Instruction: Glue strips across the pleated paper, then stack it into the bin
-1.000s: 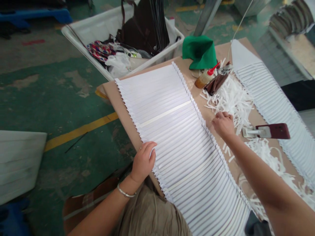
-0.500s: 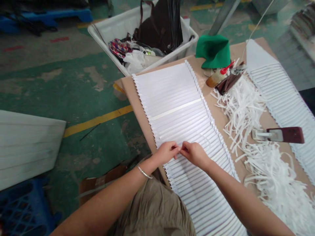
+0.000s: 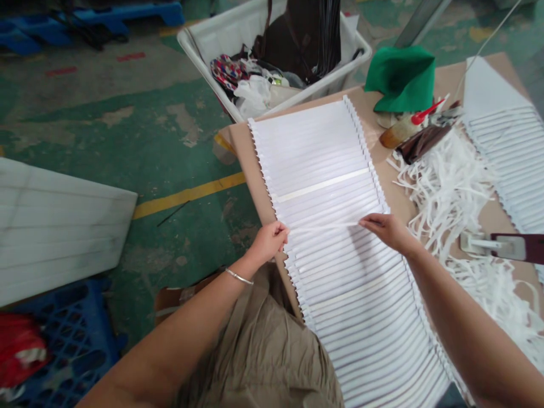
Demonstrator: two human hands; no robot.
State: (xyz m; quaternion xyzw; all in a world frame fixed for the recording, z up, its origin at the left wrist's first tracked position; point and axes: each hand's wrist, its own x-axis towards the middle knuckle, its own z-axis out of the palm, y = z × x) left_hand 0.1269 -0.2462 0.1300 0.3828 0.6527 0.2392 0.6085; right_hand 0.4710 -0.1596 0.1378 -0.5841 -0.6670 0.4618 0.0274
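Observation:
A thin white strip [image 3: 325, 228] is stretched between my two hands, just over a long white ribbed sheet [image 3: 314, 133] with notched edges. My left hand [image 3: 271, 238] pinches one end of the strip beside the sheet's left edge. At the other end, my right hand [image 3: 387, 231] pinches the strip near the sheet's right edge. A flat cream band [image 3: 325, 184] crosses the sheet a little farther off. To the right lies a tangled heap of loose white strips [image 3: 453, 181], with a stapler-like tool [image 3: 501, 246] with a dark red handle on it.
A brown-topped table [image 3: 249, 153] carries the sheet. Toward its back are a bottle with a red nozzle [image 3: 403, 130], a green folded piece [image 3: 402, 79] and a second ribbed sheet [image 3: 505, 136]. Behind stands a white bin [image 3: 221, 107]; a blue pallet [image 3: 80, 340] lies at lower left.
My hands have moved apart from a near-touching pinch, my right hand going right and my left hand left. The white strip now shows taut between them. The view has shifted slightly.

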